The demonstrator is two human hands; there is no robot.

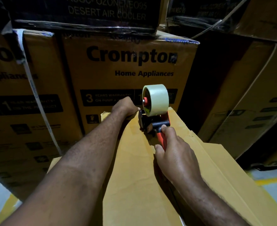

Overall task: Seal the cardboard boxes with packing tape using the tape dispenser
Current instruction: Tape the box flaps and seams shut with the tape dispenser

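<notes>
Orange-handled tape dispenser (154, 121), brown cardboard box (134, 185).

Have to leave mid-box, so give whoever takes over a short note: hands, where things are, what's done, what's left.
Right hand: grips the red handle of the tape dispenser.
Left hand: at the far edge of the cardboard box, beside the dispenser's nose; its fingers are hidden, so the grip is unclear.
Things: the dispenser sits on the box top near the far end, with its tape roll upright.
Done: the flaps are folded shut and the dispenser is placed at the far end.
Left: probably draw the tape along the top towards you and cut it. I cannot tell whether any tape is down yet.
</notes>
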